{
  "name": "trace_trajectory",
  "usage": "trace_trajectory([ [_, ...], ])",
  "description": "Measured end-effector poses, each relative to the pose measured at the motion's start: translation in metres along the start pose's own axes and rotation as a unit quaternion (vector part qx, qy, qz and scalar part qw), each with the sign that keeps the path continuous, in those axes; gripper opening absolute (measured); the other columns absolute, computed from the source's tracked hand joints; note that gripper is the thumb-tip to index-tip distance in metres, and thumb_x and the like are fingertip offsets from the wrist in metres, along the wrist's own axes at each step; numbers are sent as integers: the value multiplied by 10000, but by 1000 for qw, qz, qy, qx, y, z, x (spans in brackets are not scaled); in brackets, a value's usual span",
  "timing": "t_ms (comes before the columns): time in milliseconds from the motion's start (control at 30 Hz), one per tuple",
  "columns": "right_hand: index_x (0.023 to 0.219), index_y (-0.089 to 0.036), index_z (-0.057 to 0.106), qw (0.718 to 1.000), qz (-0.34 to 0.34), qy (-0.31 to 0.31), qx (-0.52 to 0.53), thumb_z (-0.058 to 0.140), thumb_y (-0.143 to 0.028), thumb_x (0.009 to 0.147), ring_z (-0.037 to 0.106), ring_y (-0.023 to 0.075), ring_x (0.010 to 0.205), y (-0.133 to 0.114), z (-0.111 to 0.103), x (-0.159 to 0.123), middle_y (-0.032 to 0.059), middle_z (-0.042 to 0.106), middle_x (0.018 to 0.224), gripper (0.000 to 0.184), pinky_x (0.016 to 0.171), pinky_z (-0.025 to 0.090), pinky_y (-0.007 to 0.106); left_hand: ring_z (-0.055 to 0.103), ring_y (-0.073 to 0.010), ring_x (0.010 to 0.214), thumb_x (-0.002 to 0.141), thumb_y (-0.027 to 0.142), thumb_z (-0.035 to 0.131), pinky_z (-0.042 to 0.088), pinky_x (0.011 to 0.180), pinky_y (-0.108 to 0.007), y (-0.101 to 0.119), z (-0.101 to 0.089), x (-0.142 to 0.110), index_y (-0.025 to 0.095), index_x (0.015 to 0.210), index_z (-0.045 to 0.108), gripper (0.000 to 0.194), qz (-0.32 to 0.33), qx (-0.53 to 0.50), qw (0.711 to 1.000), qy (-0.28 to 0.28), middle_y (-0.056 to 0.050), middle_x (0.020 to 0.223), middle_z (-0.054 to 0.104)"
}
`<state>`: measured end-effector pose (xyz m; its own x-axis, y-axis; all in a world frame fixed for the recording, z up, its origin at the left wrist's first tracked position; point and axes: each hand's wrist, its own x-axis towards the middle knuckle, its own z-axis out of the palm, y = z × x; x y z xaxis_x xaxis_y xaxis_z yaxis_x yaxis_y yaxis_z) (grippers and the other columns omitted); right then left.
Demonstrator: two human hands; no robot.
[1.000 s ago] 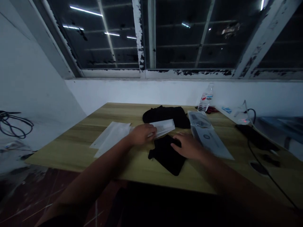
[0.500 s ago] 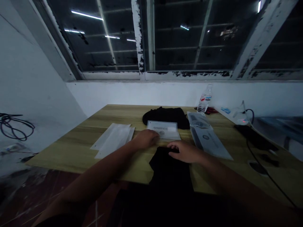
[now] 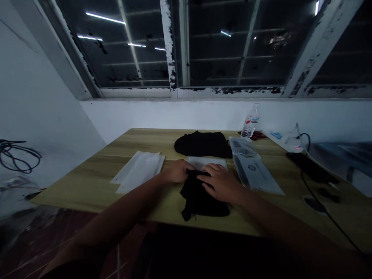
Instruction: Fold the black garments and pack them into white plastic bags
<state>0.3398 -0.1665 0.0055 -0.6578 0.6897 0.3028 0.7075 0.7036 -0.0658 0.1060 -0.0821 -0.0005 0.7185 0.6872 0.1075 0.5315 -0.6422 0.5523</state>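
A piece of black cloth point(image 3: 207, 203) lies in folds near the table's front edge, a narrow strip of it sticking out at the lower left. My left hand point(image 3: 176, 171) is closed at the cloth's upper left corner, apparently pinching it. Across the top of the cloth my right hand point(image 3: 219, 181) rests with fingers spread, pressing on it. Just beyond both hands lies a clear plastic bag point(image 3: 223, 161), partly hidden by my right fingers and the cloth.
A black cloth bundle point(image 3: 200, 144) lies farther back. White plastic bags point(image 3: 141, 170) are stacked to the left, with printed plastic bags point(image 3: 257, 174) on the right. A water bottle point(image 3: 250, 123) stands by the wall. A black cable point(image 3: 322, 205) crosses the right side.
The black cloth has moved away from the table edge onto the table, and its near part is folded up. My right hand has spread on it; the clear bag has shifted back and right.
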Motion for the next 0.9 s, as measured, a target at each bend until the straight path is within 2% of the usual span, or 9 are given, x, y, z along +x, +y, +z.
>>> trace_trajectory([
  [67,1271,-217,743,1000,-12,-6,-11,573,-303,970,458,339,1383,1,3,-2,155,591,1421,356,1163,347,554,729,-178,775,755,109,587,489,690,-235,-6,0,2,215,1000,842,369,-15,-37,999,8,-16,893,821],
  [167,1293,-219,735,999,3,-29,-21,561,-348,976,410,347,1451,2,5,-6,166,565,1474,384,1225,238,599,734,-184,805,801,162,614,519,728,-250,-10,4,4,201,1024,834,315,-40,-91,994,46,-35,936,822],
  [367,1346,-247,705,998,35,-60,-12,590,-405,957,462,337,1421,1,3,-7,171,583,1453,435,1229,223,607,691,-157,730,866,239,656,500,682,-238,-2,9,4,154,920,793,170,-33,-115,990,82,-51,861,793],
  [500,1359,-271,700,996,54,-64,-7,594,-417,959,452,339,1430,-1,2,-6,165,573,1470,439,1227,219,609,661,-142,711,912,289,640,478,671,-233,6,4,1,164,921,767,178,6,-70,996,62,-38,841,766],
  [600,1378,-281,687,996,53,-69,-14,565,-439,984,402,353,1478,1,4,-8,165,520,1542,442,1237,175,623,654,-145,725,906,368,672,469,679,-236,8,0,0,178,931,757,209,32,-32,998,48,-24,826,747],
  [700,1467,-300,605,995,61,-80,-18,515,-482,1018,343,363,1522,6,6,-10,155,452,1612,493,1239,143,647,652,-149,733,826,247,708,470,695,-240,6,-1,1,177,956,746,153,33,2,999,38,-15,824,729],
  [800,1507,-292,562,992,90,-87,-26,513,-531,1018,302,383,1543,12,6,-11,161,395,1647,546,1239,141,658,635,-158,744,719,79,643,454,684,-243,3,1,2,181,962,729,278,23,50,998,33,-9,831,704],
  [900,1470,-251,607,989,108,-97,-36,481,-545,1031,254,404,1558,13,4,-12,165,359,1663,543,1243,122,668,605,-162,742,660,25,584,429,666,-250,1,3,1,183,926,722,339,44,87,995,36,-14,830,675],
])
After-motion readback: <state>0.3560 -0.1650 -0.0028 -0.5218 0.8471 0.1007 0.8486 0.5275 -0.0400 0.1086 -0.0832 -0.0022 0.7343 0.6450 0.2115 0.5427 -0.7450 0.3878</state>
